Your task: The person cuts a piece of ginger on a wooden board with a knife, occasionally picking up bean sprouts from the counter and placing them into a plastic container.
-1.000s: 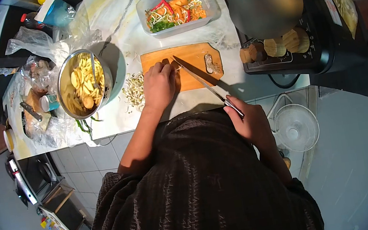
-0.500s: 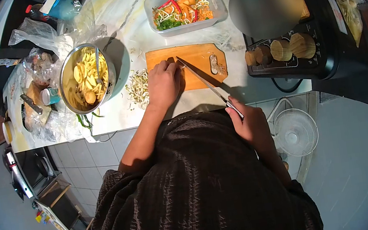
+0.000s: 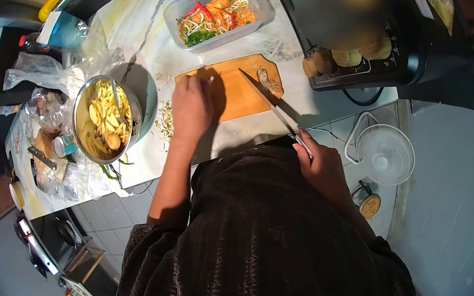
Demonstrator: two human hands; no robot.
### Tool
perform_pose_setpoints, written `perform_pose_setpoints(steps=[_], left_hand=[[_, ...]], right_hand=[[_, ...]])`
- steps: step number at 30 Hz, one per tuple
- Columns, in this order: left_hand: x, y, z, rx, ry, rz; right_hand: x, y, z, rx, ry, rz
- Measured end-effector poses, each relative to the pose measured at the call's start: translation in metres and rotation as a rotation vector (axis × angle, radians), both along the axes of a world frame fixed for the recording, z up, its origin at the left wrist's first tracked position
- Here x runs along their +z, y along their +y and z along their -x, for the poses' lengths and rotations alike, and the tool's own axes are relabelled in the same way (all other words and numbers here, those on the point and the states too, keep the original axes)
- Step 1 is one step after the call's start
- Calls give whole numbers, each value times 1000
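My right hand [image 3: 318, 159] is closed round the handle of a long knife [image 3: 270, 102]. The blade slants up and left over the wooden cutting board [image 3: 238, 93], its tip near the board's upper part. My left hand [image 3: 192, 107] is over the board's left edge, fingers curled in; whatever is between them is hidden. Beside it, a pile of bean sprouts [image 3: 165, 121] lies on the marble counter, partly covered by the hand and wrist. On the board's right side rests a small brownish piece [image 3: 265, 77] with some bits around it.
A metal pot [image 3: 77, 125] of pale yellow cut pieces and a utensil stands left. Behind the board is a plastic container [image 3: 223, 39] with vegetables. Plastic bags [image 3: 38, 70] crowd the far left. A black stove [image 3: 372, 72] stands right; a white fan [image 3: 381, 158] is below.
My left hand has come away from the knife tip and moved left to the board's edge. The knife stays in my right hand. The whole view has shifted slightly.
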State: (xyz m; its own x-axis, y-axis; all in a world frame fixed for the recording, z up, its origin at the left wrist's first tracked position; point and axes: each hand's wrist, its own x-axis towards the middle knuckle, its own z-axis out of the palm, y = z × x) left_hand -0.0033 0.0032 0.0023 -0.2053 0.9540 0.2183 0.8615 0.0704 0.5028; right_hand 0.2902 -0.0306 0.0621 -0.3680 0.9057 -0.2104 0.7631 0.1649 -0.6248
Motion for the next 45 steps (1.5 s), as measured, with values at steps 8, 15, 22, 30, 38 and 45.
perform_pose_setpoints(steps=[8, 15, 22, 30, 38, 45], left_hand=[[50, 78, 38, 66, 128, -259], [64, 39, 50, 314, -30, -93], [18, -38, 51, 369, -90, 92], [-6, -71, 35, 531, -163, 210], [13, -73, 35, 509, -213, 101], [33, -63, 40, 515, -265, 192]], right_hand=[[23, -1, -5, -153, -3, 101], [18, 8, -1, -37, 82, 31], [9, 29, 12, 93, 140, -22], [12, 52, 29, 232, 94, 8], [16, 60, 30, 229, 97, 28], [11, 61, 18, 177, 63, 94]])
